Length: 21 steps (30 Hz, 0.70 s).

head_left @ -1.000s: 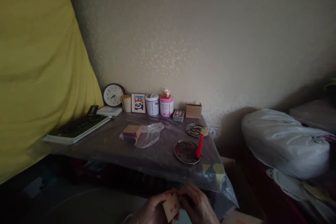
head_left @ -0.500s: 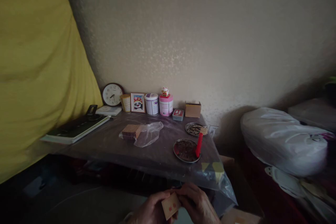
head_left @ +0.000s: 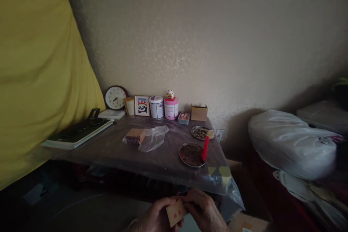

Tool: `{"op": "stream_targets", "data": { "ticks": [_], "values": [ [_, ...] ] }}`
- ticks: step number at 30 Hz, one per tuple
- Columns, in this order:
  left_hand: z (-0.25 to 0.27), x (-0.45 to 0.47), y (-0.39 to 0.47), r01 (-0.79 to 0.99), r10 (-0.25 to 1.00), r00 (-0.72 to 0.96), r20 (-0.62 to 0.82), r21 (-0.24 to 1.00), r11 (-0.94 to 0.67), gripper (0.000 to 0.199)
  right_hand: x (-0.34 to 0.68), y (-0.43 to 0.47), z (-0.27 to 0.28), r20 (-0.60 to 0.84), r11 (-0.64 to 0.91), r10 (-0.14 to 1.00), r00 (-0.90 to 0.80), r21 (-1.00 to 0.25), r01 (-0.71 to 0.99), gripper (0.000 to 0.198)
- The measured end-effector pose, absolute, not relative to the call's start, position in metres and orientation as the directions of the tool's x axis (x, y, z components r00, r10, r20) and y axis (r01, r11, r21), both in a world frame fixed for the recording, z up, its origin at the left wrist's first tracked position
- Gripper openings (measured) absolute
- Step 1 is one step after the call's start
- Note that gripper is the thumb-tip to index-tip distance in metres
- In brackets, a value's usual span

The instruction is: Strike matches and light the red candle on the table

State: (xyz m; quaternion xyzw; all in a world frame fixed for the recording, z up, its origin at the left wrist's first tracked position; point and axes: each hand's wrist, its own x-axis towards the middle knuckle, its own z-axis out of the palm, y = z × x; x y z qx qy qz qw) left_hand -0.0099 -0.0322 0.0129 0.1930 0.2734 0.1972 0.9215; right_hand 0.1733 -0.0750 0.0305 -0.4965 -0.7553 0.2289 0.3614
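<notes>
Low in the view, in front of the table edge, my left hand (head_left: 155, 214) has its fingers closed around a small tan matchbox (head_left: 176, 213) with red print on its face. My right hand (head_left: 203, 208) grips the far right end of the same box, its fingers bent; their tips are partly hidden. On the table a red candle (head_left: 206, 148) stands upright at the right rim of a dark, stained metal plate (head_left: 191, 165). Behind it a second plate (head_left: 193, 135) holds a heap of matchsticks (head_left: 202, 132).
A stack of similar boxes (head_left: 135, 136) in a clear plastic bag (head_left: 154, 138) lies mid-table. A clock (head_left: 116, 97), picture frame (head_left: 142, 106), tubs (head_left: 157, 107) and a cardboard box (head_left: 199, 112) line the wall. White bags (head_left: 290, 145) sit at right; a yellow curtain (head_left: 46, 69) hangs left.
Both hands keep hold of the matchbox, almost unmoved, with the box shifted very slightly left. The whole scene has shifted a few pixels left and up as the camera moved.
</notes>
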Motion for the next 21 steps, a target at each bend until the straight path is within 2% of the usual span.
{"op": "stream_targets", "data": {
  "ticks": [5,13,21],
  "values": [
    [0.018,-0.010,-0.034,-0.245,0.467,0.774,-0.428,0.478,0.844,0.023,0.173,-0.076,0.030,0.298,0.357,0.933,-0.200,-0.717,0.599,0.010],
    [0.019,-0.010,-0.033,-0.191,0.422,0.769,-0.480,0.458,0.868,0.024,0.175,-0.076,0.028,0.303,0.388,0.921,-0.243,-0.723,0.571,0.014],
    [0.026,-0.011,-0.035,-0.208,0.456,0.755,-0.472,0.486,0.849,0.028,0.175,-0.076,0.027,0.292,0.361,0.933,-0.212,-0.738,0.570,0.012]
  ]
}}
